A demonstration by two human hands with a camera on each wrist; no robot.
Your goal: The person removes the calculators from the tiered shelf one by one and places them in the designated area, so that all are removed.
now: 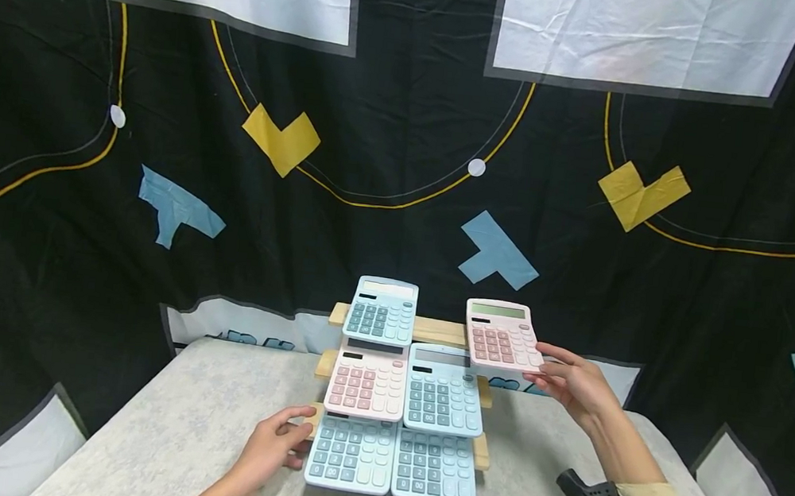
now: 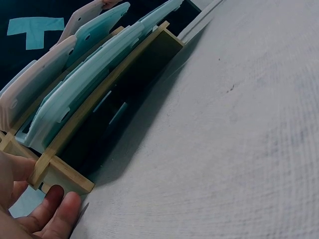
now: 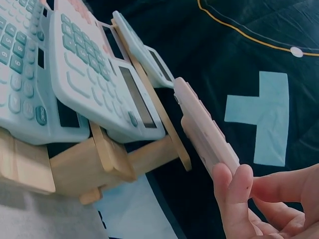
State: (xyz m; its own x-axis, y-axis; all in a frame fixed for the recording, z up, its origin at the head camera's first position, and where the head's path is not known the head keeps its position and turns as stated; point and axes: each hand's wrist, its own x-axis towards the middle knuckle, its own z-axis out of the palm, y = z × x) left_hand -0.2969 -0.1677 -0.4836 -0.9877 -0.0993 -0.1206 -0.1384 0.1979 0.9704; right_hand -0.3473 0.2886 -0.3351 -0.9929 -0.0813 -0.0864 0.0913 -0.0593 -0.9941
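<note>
A tiered wooden rack [image 1: 440,332] holds several calculators leaning in rows. At its lower left end my left hand [image 1: 271,443] grips the wood, fingers around the rack's corner [image 2: 65,174]. My right hand [image 1: 574,385] pinches a pink calculator [image 1: 503,346] by its lower right edge, thumb and fingers on opposite faces. That calculator is held at the top tier's right side, keys facing me; the right wrist view shows it edge-on beside the rack. Left of it on the top tier stands a blue calculator [image 1: 383,310]. The middle tier has a pink calculator [image 1: 366,381] and a blue calculator [image 1: 444,392].
On the bottom tier, two blue calculators [image 1: 434,467] sit side by side. A pale patterned tabletop [image 1: 211,390] lies under the rack. Behind hangs a dark curtain [image 1: 384,239] with yellow and blue shapes. A black band [image 1: 592,494] circles the right wrist.
</note>
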